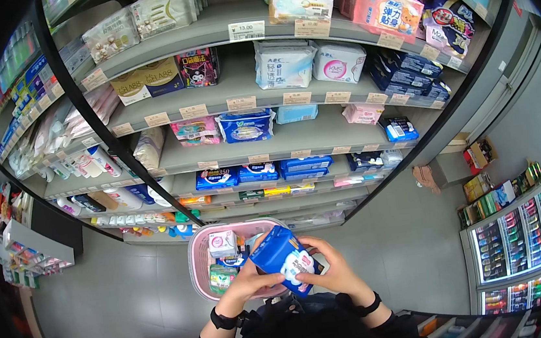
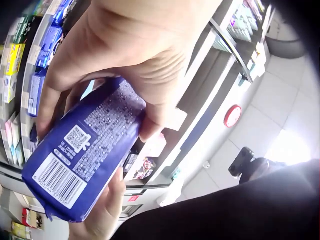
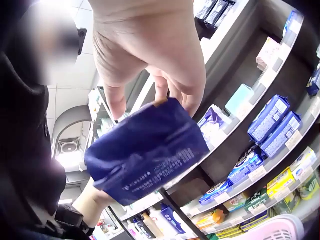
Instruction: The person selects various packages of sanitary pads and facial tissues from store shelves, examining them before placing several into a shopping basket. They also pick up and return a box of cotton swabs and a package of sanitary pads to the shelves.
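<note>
A blue pack of sanitary pads (image 1: 273, 255), with a white cloud-like print on its front, is held tilted in front of the body. My left hand (image 1: 253, 279) grips its left side, thumb across the front. From the right, my right hand (image 1: 334, 271) holds it, thumb on the front near the lower end. A barcode and QR code show on the pack (image 2: 97, 135) in the left wrist view. Beside and beyond it stands a pink basket (image 1: 195, 262) holding a white pack (image 1: 223, 243), a green pack (image 1: 222, 278) and a blue one, partly hidden by my left hand.
Curved store shelves (image 1: 320, 141) with price tags rise ahead, lined with packs of pads. Bottles (image 1: 97, 161) fill the shelving at left. Grey tiled floor (image 1: 388, 242) extends on both sides. A drinks display (image 1: 525, 242) stands at right, with boxes (image 1: 501, 195) behind it.
</note>
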`<state>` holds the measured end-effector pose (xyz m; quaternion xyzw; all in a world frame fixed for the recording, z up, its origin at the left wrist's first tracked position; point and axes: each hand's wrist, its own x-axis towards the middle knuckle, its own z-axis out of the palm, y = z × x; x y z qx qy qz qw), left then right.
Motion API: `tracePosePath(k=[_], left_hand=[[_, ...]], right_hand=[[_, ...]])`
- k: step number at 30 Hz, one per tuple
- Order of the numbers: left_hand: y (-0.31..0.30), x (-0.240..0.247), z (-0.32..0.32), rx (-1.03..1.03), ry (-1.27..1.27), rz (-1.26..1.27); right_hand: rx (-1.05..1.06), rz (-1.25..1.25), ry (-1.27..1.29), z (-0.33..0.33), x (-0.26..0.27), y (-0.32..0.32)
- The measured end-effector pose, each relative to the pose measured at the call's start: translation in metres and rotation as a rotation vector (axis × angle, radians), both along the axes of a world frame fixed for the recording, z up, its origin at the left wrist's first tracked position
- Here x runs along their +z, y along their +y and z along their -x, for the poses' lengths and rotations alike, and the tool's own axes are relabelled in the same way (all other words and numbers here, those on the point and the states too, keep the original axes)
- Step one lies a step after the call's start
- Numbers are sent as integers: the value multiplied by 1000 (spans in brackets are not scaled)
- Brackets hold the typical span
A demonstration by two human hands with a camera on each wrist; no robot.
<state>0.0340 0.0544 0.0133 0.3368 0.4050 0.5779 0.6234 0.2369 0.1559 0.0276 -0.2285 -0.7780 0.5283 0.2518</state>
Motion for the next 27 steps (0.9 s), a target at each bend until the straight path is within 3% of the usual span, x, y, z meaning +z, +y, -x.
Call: tracePosePath(k=[6,9,15,17,27], left_hand=[[2,-25,6,142,-563,135],[6,-19,2,187,-534,87],[1,-22,3,226,-570,65],[0,-7,1,244,-464,47],[-11,-16,1,254,-427,74]], right_hand=[[-102,259,107,-6,1,-1],[-15,541,145,-8,-1,-1],[-69,524,278,-13,-16,8],[-62,542,286,-15,-15,9],[-33,602,285,-13,-11,9]])
